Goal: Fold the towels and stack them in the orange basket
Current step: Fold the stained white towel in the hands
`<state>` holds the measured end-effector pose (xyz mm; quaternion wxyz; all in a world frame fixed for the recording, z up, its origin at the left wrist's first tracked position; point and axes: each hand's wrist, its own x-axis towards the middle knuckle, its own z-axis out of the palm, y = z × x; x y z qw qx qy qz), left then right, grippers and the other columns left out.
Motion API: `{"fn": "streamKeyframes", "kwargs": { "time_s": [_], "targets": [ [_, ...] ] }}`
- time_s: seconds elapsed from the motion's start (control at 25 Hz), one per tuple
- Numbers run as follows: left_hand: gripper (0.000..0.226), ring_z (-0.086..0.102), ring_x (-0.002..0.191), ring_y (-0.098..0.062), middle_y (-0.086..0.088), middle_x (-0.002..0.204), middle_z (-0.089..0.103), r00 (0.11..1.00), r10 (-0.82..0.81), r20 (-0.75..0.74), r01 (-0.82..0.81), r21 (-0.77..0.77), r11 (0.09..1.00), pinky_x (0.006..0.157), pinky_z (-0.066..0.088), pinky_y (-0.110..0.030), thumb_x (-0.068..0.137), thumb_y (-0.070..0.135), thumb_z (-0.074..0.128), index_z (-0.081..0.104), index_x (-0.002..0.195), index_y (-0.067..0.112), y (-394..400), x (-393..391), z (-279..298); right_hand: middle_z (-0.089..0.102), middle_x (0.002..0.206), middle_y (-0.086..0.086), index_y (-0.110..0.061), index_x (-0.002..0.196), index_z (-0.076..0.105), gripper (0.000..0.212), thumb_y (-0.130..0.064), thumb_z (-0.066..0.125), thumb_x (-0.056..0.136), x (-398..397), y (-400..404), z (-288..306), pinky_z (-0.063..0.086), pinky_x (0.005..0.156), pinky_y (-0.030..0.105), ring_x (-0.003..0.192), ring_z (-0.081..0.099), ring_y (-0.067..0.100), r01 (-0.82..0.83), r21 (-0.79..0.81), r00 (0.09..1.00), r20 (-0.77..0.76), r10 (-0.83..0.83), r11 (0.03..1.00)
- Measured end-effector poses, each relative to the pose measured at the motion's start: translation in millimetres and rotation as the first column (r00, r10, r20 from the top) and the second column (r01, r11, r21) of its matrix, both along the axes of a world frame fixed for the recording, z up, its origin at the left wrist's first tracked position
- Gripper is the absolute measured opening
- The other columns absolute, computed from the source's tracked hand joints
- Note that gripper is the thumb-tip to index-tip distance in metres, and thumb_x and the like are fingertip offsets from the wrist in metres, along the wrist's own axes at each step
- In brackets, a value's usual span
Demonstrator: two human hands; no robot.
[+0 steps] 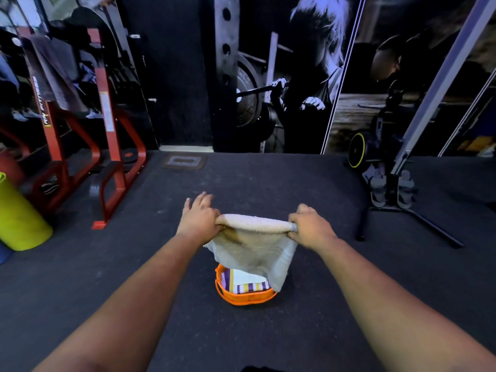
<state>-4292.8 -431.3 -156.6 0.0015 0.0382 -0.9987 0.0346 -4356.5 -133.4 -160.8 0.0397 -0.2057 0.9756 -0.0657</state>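
Between the two hands a beige towel (252,242) hangs stretched, its folded top edge running straight from one hand to the other. The left hand (197,220) pinches the left corner with the thumb against the cloth while its other fingers spread forward and away. The right hand (308,228) grips the right corner with its fingers curled round it. Directly below the hands, on the dark floor (308,318), sits the orange basket (245,296); the towel's lower edge drapes over its far right side. Inside the basket lies a folded striped towel (248,285) in purple, yellow and white. Far left of the left hand stands a red rack (107,157).
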Motion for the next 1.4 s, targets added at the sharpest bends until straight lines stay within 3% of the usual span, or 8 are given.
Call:
{"fn": "streamKeyframes", "kwargs": {
  "time_s": [0.08,0.24,0.36,0.52,0.76,1.08,1.24,1.4],
  "targets": [
    [0.039,0.033,0.148,-0.027,-0.005,0.158,0.041,0.993,-0.091,0.074,0.095,-0.045,0.994,0.123,0.021,-0.046,0.099,0.037,0.053,0.061,0.134,0.024,5,-2,4,0.050,0.113,0.004,-0.019,0.108,0.061,0.028,-0.034,0.065,0.085,0,-8,1,0.054,0.083,0.042,0.109,0.055,0.025,-0.064,0.089,0.998,0.020,0.063,0.994],
    [0.049,0.063,0.116,-0.030,-0.005,0.128,0.066,0.958,-0.112,0.263,0.091,0.092,0.992,0.093,0.053,-0.040,0.094,0.032,0.056,0.050,0.143,0.034,7,7,7,0.066,0.112,0.002,-0.028,0.123,0.055,0.037,-0.017,0.055,0.088,1,-17,-4,0.053,0.079,0.039,0.100,0.064,0.027,-0.133,0.094,0.981,0.151,0.118,0.987],
    [0.028,0.065,0.112,-0.030,-0.006,0.120,0.070,0.943,-0.146,0.300,0.118,0.109,0.987,0.089,0.054,-0.039,0.091,0.027,0.057,0.067,0.118,0.024,1,7,-10,0.071,0.105,0.000,-0.032,0.109,0.068,0.037,-0.011,0.052,0.083,-1,-25,-20,0.055,0.075,0.036,0.094,0.066,0.024,-0.152,0.117,0.970,0.209,0.125,0.982],
    [0.036,0.063,0.116,-0.028,-0.003,0.124,0.069,0.906,-0.204,0.371,0.126,0.223,0.967,0.092,0.050,-0.036,0.091,0.023,0.058,0.065,0.127,0.029,-11,0,-48,0.072,0.100,0.002,-0.024,0.102,0.072,0.031,-0.010,0.053,0.084,-6,-33,-55,0.051,0.075,0.034,0.094,0.067,0.026,-0.168,0.104,0.947,0.294,0.131,0.980],
    [0.037,0.065,0.114,-0.030,-0.006,0.121,0.070,0.854,-0.189,0.484,0.044,0.296,0.954,0.091,0.052,-0.038,0.093,0.029,0.057,0.063,0.129,0.032,-19,-46,-132,0.071,0.101,-0.001,-0.030,0.102,0.073,0.030,-0.016,0.054,0.084,-51,-35,-130,0.038,0.068,0.025,0.081,0.059,0.017,-0.110,0.015,0.869,0.488,0.089,0.994],
    [0.028,0.063,0.118,-0.032,-0.009,0.123,0.070,0.824,-0.159,0.544,-0.056,0.357,0.932,0.087,0.045,-0.033,0.097,0.024,0.056,0.067,0.123,0.022,-15,-169,-255,0.065,0.123,0.010,-0.022,0.125,0.068,0.034,-0.031,0.046,0.101,-203,-42,-270,0.038,0.078,0.028,0.114,0.061,0.031,0.069,0.011,0.729,0.683,-0.058,0.998],
    [0.038,0.053,0.129,-0.038,-0.017,0.138,0.059,0.831,-0.111,0.545,-0.122,0.373,0.920,0.071,0.039,-0.013,0.104,0.012,0.049,0.054,0.142,0.008,-20,-244,-320,0.067,0.113,0.009,-0.018,0.123,0.069,0.042,-0.042,0.043,0.099,-274,-57,-345,0.041,0.070,0.024,0.107,0.063,0.027,0.062,-0.003,0.743,0.668,-0.044,0.998],
    [0.046,0.063,0.120,-0.034,-0.009,0.134,0.066,0.873,-0.086,0.481,-0.087,0.327,0.941,0.094,0.051,-0.037,0.098,0.023,0.052,0.054,0.143,0.035,-56,-307,-426,0.069,0.126,0.007,-0.027,0.121,0.070,0.059,-0.053,0.032,0.085,-338,-82,-427,0.051,0.091,0.031,0.111,0.066,0.025,-0.067,-0.049,0.801,0.594,0.083,0.997]
  ]
}}
